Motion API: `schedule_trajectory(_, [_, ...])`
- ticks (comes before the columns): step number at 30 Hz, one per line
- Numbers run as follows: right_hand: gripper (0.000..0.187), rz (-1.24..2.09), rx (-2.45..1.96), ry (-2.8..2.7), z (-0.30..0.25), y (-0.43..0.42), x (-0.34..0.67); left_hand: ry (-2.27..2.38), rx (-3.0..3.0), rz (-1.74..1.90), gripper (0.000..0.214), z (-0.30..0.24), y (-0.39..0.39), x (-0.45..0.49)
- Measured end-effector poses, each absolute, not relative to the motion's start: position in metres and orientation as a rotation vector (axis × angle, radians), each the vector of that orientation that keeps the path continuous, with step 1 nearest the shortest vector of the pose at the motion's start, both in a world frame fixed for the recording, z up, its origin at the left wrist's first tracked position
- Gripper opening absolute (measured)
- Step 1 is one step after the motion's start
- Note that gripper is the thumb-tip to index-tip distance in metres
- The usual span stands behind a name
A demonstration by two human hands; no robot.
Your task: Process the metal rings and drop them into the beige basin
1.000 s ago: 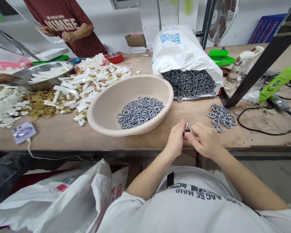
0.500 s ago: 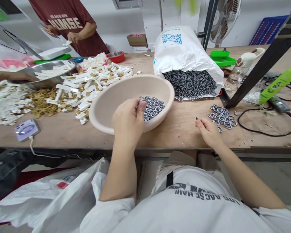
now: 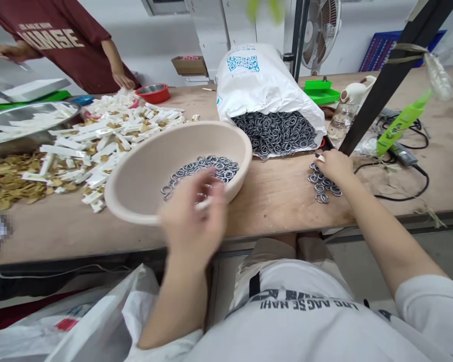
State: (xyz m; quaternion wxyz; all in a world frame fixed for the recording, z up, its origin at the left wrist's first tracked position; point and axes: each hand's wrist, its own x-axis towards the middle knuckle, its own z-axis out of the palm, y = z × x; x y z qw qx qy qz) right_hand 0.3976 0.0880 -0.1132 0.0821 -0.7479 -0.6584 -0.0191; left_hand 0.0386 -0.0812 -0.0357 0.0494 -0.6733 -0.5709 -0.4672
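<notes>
My left hand (image 3: pixel 192 218) is blurred with motion, hovering over the near rim of a beige plastic basin (image 3: pixel 136 173). Metal rings (image 3: pixel 200 173) lie in a loose layer on the basin's floor, partly hidden by that hand. Whether it holds a ring is unclear. My right hand (image 3: pixel 335 167) rests on a small pile of metal rings (image 3: pixel 322 183) on the wooden table (image 3: pixel 279 201), its fingertips against the pile's top. Its fingers hide whatever is between them. A white woven sack (image 3: pixel 254 75) lies on its side, spilling more rings (image 3: pixel 275 133).
Heaps of white pieces (image 3: pixel 94 136) and gold bits (image 3: pixel 18 183) cover the table's left side, by a steel basin (image 3: pixel 26 120). A co-worker in a maroon T-shirt (image 3: pixel 49 45) stands beyond. A black post (image 3: pixel 385 85) and black cable (image 3: pixel 400 193) are at right.
My left hand has lifted from the rings in the basin toward the near rim. My right hand has moved onto the ring pile. The whole view has swung slightly.
</notes>
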Motion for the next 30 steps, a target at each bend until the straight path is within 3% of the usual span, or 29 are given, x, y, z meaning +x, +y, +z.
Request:
schedule_trajectory(2, [0.036, -0.043, -2.261, -2.005, -0.114, 0.099, 0.390, -1.586, -2.388, -1.350, 0.024, -0.053, -0.076, 0.080])
schedule_trajectory(7, [0.033, -0.035, -2.173, -1.963, -0.107, 0.085, 0.380, -1.775, -2.675, -1.301, 0.027, -0.092, -0.051, 0.116])
schedule_trajectory(9, [0.031, 0.176, -1.897, -1.942, -0.102, 0.062, 0.370, -1.872, -2.711, -1.420, 0.030, -0.101, -0.043, 0.117])
schedule_trajectory(13, [0.036, 1.009, -1.131, -1.815, -0.099, 0.003, 0.328, -1.943, -2.802, -1.559, 0.034, -0.109, -0.041, 0.121])
schedule_trajectory(22, [0.035, 1.552, -0.823, -1.685, -0.126, -0.059, 0.261, -2.262, -2.857, -1.758, 0.036, -0.130, -0.101, 0.077])
schedule_trajectory(25, [0.032, 1.582, -0.870, -1.712, -0.132, -0.064, 0.249, -2.460, -2.721, -1.857, 0.040, -0.138, -0.118, 0.055])
schedule_trajectory(30, [0.022, 1.288, -0.920, -1.812, -0.123, -0.063, 0.252, -2.619, -2.565, -2.212, 0.048, -0.135, -0.115, 0.058])
